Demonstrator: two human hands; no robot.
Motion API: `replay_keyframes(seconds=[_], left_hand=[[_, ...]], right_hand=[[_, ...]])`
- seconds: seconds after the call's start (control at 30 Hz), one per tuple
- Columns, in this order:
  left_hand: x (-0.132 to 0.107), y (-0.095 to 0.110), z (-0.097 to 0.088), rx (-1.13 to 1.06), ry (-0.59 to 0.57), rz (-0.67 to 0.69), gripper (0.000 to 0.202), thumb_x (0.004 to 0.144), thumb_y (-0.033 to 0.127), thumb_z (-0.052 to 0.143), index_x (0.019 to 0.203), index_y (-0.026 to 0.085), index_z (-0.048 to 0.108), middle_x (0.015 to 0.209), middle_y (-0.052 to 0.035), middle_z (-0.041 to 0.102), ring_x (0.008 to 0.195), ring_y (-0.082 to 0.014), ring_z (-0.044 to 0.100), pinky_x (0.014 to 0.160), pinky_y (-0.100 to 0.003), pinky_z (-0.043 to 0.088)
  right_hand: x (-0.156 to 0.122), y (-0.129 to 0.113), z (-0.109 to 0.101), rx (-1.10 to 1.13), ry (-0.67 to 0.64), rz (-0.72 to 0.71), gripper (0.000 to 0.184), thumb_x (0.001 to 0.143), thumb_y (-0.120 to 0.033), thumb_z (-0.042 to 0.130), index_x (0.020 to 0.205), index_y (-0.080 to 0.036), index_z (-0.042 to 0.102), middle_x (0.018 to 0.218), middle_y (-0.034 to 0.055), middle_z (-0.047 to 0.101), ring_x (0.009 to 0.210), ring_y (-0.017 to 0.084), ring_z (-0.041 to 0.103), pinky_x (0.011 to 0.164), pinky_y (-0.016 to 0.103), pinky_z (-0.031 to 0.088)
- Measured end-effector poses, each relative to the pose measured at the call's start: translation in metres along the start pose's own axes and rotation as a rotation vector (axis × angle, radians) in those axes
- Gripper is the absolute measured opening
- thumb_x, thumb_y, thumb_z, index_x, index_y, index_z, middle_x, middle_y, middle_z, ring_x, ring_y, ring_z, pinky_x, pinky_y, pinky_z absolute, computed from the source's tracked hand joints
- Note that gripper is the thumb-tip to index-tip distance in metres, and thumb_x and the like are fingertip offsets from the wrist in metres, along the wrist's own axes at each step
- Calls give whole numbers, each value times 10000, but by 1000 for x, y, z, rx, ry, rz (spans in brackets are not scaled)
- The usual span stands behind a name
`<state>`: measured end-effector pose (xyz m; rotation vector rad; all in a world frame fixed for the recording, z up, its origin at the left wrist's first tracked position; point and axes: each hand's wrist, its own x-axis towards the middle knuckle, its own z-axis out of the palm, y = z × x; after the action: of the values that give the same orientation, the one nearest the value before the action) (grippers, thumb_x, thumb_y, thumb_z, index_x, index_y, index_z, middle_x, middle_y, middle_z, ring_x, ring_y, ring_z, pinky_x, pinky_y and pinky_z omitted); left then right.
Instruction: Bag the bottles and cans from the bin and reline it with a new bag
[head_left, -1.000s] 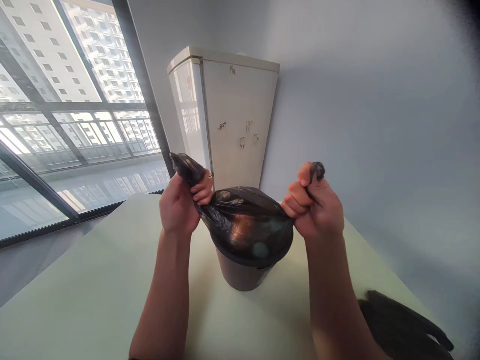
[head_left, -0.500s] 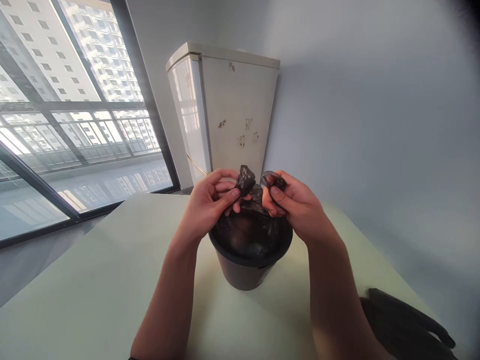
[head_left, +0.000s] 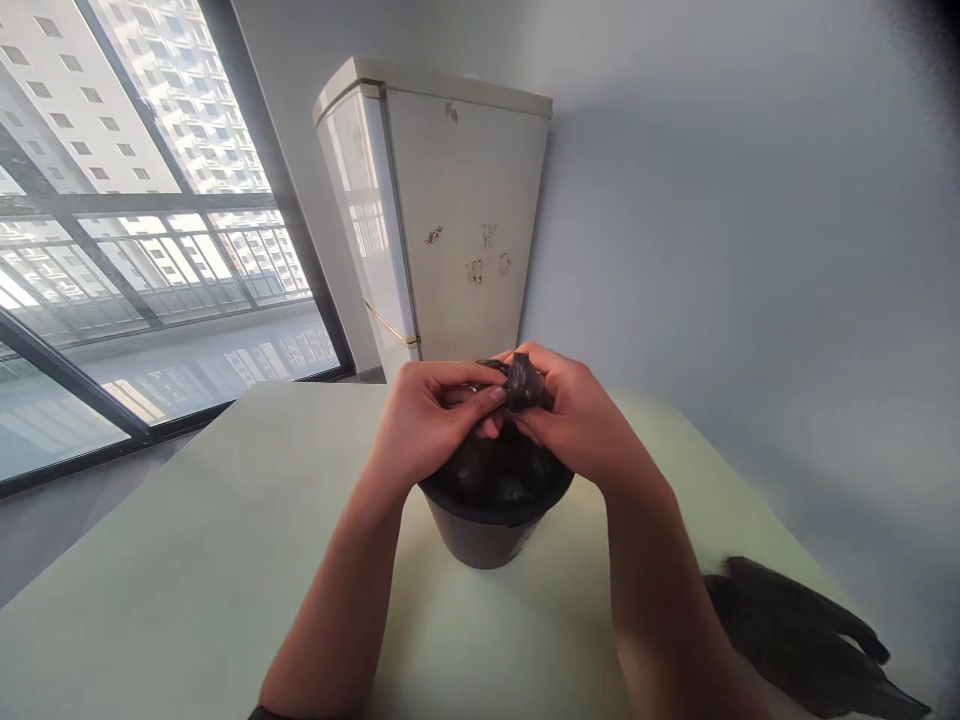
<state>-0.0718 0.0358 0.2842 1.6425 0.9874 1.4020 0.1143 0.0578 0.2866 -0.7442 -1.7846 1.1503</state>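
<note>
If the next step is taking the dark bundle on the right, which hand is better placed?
Probably the right hand: its forearm passes beside the dark bundle, while the left hand is farther. Both hold the black bag.

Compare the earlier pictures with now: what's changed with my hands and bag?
Your left hand and right hand, spread wide a second ago, have come inward and now meet above the bin, gathering the black bag between them. Both hold it in every picture. The bin stays upright on the table.
</note>
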Motion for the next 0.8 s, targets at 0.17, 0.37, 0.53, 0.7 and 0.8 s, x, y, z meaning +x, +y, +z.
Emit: replay_keyframes(seconds=[0.17,0.37,0.53,0.7,0.8], left_hand=[[1,-1,1,-3,90,15,191,864,330,880,979,177,870,723,-45,781,639,-198,753,624,-300,649],[-5,3,8,91,187,80,146,838,253,887,981,223,868,822,-26,816,736,-228,791,743,-358,675],[-5,2,7,351,187,269,85,878,177,821,878,259,844,832,13,799,741,-181,735,755,-323,603],[1,-6,2,492,187,399,206,966,155,695,930,281,853,873,-8,761,799,-178,682,743,-315,517],[4,-9,-1,582,131,350,223,1005,179,638,925,251,834,883,-29,727,797,-178,651,739,-319,469]], right_hand=[[-1,1,-3,23,-2,-5,445,906,-377,842,1254,-329,569,767,-38,690,653,213,678,609,347,538],[9,7,5,76,144,-49,384,997,-617,692,898,-271,555,668,-39,578,462,147,531,475,309,378],[9,6,8,94,158,23,391,994,-618,697,938,-277,513,593,-64,527,467,131,427,474,287,318],[6,10,1,72,121,96,435,999,-582,704,1158,-299,415,699,-72,655,584,152,533,622,296,440],[5,10,-5,39,132,92,412,1007,-545,700,1162,-298,409,698,-75,656,660,172,595,684,305,468]])
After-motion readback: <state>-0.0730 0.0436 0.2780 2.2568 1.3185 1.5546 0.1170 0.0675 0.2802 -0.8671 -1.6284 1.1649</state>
